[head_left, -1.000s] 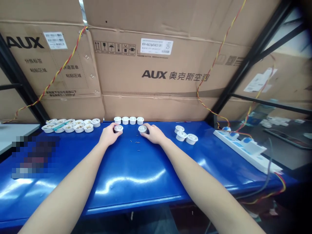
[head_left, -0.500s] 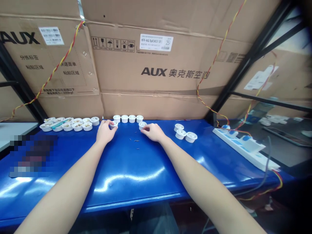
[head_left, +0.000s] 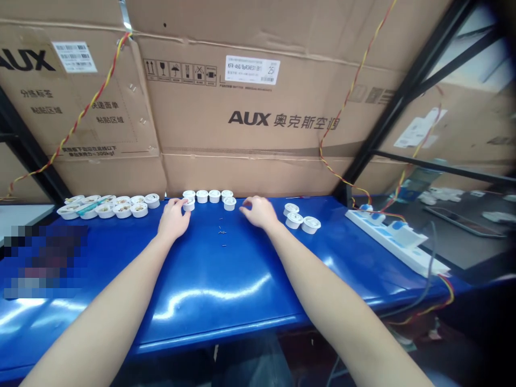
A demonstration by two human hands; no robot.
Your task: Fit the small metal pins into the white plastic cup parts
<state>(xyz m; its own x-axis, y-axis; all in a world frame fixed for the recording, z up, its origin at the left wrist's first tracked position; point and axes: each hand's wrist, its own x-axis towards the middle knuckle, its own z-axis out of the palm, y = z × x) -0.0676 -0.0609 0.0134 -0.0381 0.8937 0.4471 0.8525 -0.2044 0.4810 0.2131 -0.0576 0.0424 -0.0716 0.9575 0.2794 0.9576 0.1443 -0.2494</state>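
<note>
Here we are at the row of four white cups (head_left: 202,196) against the cardboard (head_left: 242,174), our landmark, and the work looks like setting lidded cups down in front of it. The left hand (head_left: 173,219) is at the near cup (head_left: 188,204), just in front of the row's left end, fingertips against its side; whether they grip it or merely touch it, I cannot tell. The right hand (head_left: 260,212) is loosely open, nothing seen in it, to the right of the row and apart from the other cup (head_left: 229,203), which stands upright before the row's right end. By my judgement, the placing is nearly done: the next move calls for a clean left release without nudging the row, and the right hand is free to reach for the three cups (head_left: 310,224) well to the row's right. Small metal pieces (head_left: 222,232) lie in front of the row, and a filled group of cups (head_left: 123,210) sits to its left. Now the writing! Above the row, the box reads "AUX 奥克斯空调", and its white label (head_left: 252,70) gives "KFR-46G/BpR3AES1(B1)" and "25". Up to the row's left there's another "AUX", partly cut off, with "分拣标签", "快递面单", "粘贴区域" twice and "≤300kgf"; that side's barcode label (head_left: 74,57) is too small to read.
</note>
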